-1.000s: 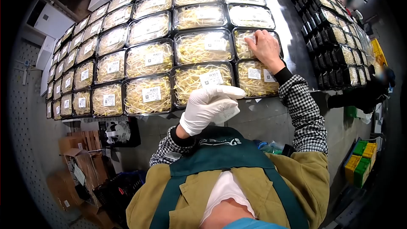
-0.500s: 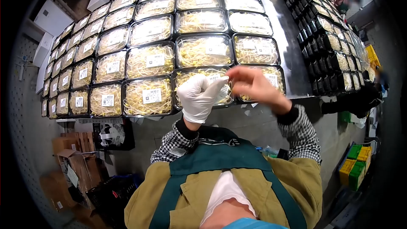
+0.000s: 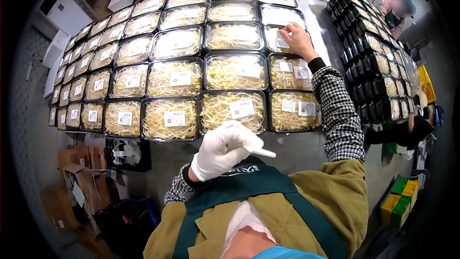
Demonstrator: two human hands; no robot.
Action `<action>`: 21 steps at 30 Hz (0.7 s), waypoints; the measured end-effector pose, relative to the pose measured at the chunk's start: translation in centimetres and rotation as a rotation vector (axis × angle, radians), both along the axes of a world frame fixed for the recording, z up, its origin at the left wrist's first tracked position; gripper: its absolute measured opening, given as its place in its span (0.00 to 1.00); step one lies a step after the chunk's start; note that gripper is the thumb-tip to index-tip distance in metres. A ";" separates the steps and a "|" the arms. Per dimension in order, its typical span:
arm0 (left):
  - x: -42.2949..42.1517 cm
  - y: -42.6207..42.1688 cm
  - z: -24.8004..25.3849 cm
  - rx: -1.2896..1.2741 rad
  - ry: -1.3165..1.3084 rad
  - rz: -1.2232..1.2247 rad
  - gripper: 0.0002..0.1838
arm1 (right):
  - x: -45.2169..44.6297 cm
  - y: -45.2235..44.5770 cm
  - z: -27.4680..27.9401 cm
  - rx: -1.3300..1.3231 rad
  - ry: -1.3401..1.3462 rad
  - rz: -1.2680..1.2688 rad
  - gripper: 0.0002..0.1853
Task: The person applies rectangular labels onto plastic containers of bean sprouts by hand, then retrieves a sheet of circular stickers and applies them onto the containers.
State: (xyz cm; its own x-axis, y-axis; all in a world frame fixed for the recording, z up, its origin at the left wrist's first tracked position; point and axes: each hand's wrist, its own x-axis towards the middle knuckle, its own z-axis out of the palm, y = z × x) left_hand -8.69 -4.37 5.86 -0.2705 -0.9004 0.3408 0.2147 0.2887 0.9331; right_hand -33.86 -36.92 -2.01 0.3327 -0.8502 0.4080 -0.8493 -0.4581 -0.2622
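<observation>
Left hand [image 3: 224, 151], one: white-gloved, in front of the near edge of the surface [image 3: 329, 43]; fingers clenched on a white strip [image 3: 262, 153], which juts out to the right.

Right hand [image 3: 298, 40], one: bare, above the right-hand column; fingers bent, tips at a label [image 3: 281, 41] on the lid of the third tray [image 3: 271, 34] from the front. Whether they pinch the label or merely press it, cannot tell.

Front tray [image 3: 293, 121], same column: clear-lidded, black-rimmed, holding sprouts; two labels side by side. Second tray [image 3: 287, 81], directly behind: likewise two labels.

Neighbouring tray [image 3: 215, 117], left of the front tray: one label.

Stacked black trays [image 3: 366, 67]: several tiers, to the right.

Co-worker [image 3: 395, 18]: one, beyond the stacks, upper right.

Crates [image 3: 400, 202]: green and yellow, lower right.
</observation>
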 end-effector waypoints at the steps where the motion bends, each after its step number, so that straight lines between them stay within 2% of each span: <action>1: 0.2 0.1 0.3 -0.022 -0.061 0.038 0.04 | 0.2 -0.2 -0.3 0.039 -0.034 0.004 0.16; 4: 0.9 -0.1 0.5 -0.013 -0.118 0.139 0.05 | 0.3 -0.4 0.4 0.155 -0.292 0.026 0.16; 6: 1.8 -0.7 -0.1 -0.063 -0.163 0.096 0.05 | -0.7 -1.4 0.8 0.305 -0.443 0.132 0.19; 9: 1.2 -0.3 1.1 0.378 0.165 0.060 0.05 | -1.1 -1.6 3.2 0.362 -0.341 0.217 0.22; 10: 1.0 -0.8 0.0 0.247 0.081 0.094 0.07 | -1.2 -1.7 3.9 0.351 -0.210 0.200 0.22; 12: 0.7 -1.7 0.9 0.253 -0.156 0.105 0.13 | -1.2 -2.1 4.2 0.397 -0.212 0.294 0.23; 13: -0.2 -2.7 0.9 0.152 -0.097 0.159 0.18 | -1.1 -1.8 4.7 0.465 -0.208 0.284 0.21; 14: -0.3 -2.9 2.2 0.301 0.003 0.104 0.22 | -1.0 -1.4 5.1 0.535 -0.270 0.327 0.20; 16: -0.5 -4.8 0.4 0.295 0.190 0.133 0.23 | 0.6 1.7 7.1 0.684 -0.394 0.426 0.19; 17: -1.2 -5.4 0.3 0.404 0.121 0.238 0.24 | 1.8 4.5 8.7 0.726 -0.449 0.525 0.18; 18: -1.6 -6.0 -0.2 0.426 0.157 0.242 0.26 | 2.7 6.6 9.4 0.809 -0.504 0.599 0.16; 20: -2.2 -6.6 -1.0 0.525 0.077 0.236 0.29 | 4.1 9.8 10.2 0.848 -0.539 0.710 0.17; 21: -2.1 -6.9 -1.0 0.565 0.091 0.151 0.31 | 4.6 11.3 11.0 0.847 -0.516 0.699 0.16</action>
State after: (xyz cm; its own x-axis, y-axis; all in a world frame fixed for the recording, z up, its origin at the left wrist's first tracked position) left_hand -10.81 -11.28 4.86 -0.1169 -0.9755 -0.1866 0.2961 -0.2136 0.9310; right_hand -29.22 -25.58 9.00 0.7890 -0.6137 0.0292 -0.1950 -0.2952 -0.9353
